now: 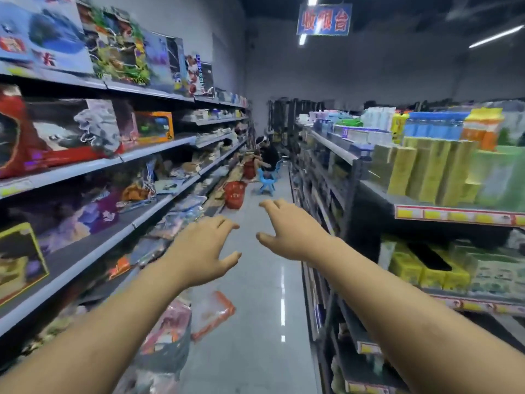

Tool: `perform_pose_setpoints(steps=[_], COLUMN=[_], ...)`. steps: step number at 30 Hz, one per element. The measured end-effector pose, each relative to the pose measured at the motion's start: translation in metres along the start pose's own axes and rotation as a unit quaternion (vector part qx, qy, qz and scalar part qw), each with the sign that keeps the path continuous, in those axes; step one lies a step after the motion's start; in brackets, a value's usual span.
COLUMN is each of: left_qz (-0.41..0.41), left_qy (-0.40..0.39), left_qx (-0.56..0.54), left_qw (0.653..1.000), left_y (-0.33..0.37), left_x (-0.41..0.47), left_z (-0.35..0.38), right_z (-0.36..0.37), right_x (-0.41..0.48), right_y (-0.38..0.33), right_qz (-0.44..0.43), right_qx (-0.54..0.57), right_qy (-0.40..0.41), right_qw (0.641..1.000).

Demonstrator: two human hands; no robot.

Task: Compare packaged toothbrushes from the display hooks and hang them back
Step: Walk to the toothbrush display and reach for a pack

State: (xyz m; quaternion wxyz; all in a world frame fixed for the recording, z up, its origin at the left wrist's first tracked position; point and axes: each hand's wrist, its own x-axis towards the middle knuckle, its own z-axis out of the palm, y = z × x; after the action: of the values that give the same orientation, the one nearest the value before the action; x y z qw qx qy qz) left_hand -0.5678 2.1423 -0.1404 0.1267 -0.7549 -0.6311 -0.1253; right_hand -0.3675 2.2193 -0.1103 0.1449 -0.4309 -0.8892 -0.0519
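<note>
Aisle: glossy floor ran ahead between stocked shelves.
Left hand: stretched forward, palm down, fingers loosely spread, holding nothing.
Right hand: stretched forward beside it, not touching, fingers loosely spread, empty.
Toothbrushes: none in view, nor any display hooks.
Handling: probably light, stiff card packs; best pinched near the top hanging hole.

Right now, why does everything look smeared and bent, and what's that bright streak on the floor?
Head view: motion blur smears the shelves; the wide lens bows their edges; the streak is likely a ceiling light mirrored in the glossy floor.
</note>
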Motion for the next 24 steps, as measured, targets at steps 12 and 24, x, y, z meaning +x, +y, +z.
perform_pose_setpoints(steps=[12, 24], left_qz=[-0.006, 0.110], left_qy=[0.029, -0.001], left_qx=[0.013, -0.015], left_qw=[0.999, 0.994], left_y=[-0.244, -0.351], left_x=[0.358, 0.788], left_z=[0.158, 0.312], right_z=[0.152, 0.233], right_x=[0.409, 0.731], right_y=[0.122, 0.371], right_qz=[0.010, 0.105], right_qx=[-0.064, -0.083], right_qy=[0.011, -0.016], right_qw=[0.998, 0.991])
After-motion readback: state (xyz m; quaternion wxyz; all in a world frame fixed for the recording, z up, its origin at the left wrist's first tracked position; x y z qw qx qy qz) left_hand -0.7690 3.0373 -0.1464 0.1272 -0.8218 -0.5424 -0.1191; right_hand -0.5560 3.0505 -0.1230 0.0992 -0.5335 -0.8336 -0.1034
